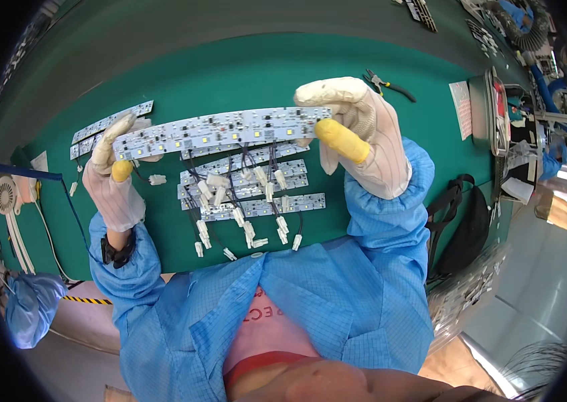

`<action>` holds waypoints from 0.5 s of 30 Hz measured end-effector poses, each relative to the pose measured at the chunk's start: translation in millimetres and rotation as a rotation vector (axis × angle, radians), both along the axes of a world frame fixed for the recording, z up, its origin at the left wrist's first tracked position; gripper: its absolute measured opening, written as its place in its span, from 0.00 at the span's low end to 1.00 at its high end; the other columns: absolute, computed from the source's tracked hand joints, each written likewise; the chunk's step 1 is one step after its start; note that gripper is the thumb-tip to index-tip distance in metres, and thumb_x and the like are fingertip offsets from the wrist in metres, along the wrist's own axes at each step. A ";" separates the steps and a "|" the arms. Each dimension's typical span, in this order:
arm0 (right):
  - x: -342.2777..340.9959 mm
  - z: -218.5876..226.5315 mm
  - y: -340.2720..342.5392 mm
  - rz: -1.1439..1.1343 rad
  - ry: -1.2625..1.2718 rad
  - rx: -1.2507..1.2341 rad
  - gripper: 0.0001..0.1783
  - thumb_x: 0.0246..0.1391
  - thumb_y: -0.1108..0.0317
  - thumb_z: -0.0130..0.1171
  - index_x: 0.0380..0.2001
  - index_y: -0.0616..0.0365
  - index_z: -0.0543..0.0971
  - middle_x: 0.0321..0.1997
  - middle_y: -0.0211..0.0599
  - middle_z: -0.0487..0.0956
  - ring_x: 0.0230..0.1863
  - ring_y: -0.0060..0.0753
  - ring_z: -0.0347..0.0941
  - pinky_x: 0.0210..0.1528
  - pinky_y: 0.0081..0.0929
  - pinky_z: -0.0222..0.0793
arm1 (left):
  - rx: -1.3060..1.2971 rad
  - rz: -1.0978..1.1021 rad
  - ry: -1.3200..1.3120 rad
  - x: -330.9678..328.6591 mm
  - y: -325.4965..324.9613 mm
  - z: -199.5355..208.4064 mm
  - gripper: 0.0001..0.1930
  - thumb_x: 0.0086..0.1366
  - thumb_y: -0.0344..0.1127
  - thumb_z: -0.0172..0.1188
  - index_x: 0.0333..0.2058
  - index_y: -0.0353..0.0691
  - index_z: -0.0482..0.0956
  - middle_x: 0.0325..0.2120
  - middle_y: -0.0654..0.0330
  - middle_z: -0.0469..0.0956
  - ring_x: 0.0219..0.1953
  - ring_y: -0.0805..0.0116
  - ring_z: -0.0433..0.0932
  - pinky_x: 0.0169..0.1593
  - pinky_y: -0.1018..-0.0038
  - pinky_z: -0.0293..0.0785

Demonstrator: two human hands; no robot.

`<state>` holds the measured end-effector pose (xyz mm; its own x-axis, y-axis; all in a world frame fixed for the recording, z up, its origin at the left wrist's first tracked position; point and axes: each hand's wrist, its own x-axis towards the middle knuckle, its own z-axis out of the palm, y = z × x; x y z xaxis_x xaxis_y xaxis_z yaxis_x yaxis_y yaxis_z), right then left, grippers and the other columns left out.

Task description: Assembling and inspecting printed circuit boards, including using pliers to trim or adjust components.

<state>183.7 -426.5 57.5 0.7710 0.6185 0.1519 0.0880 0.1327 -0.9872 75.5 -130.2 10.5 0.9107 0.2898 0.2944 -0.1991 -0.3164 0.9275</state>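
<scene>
Between my two gloved hands I hold a long white LED circuit board (223, 131) raised above the green mat, its chip-covered face toward me. My left hand (117, 161) is closed on the board's left end, a yellow cot over the thumb. At the right end my right hand (357, 137) pinches the board, its thumb in a yellow cot too. Below lie several similar LED boards (310, 201) in a stack, with dark wires and white plug connectors (249, 231) spread over them. Farther left, more boards (89, 128) rest partly behind my left hand.
Pliers (390, 86) with yellow and black handles lie beyond my right hand. A paper sheet (461, 110) and a metal tray (488, 120) are at the right edge, with a black strapped bag (464, 234) nearer. A white fan (6, 195) stands at the left.
</scene>
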 end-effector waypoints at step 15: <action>0.7 -3.8 4.8 -0.028 0.007 0.041 0.23 0.58 0.59 0.54 0.48 0.68 0.70 0.30 0.44 0.78 0.16 0.17 0.68 0.17 0.10 0.59 | -0.020 0.048 0.177 0.5 -3.5 11.3 0.23 0.64 0.46 0.55 0.50 0.33 0.74 0.43 0.52 0.78 0.35 0.73 0.80 0.40 0.80 0.73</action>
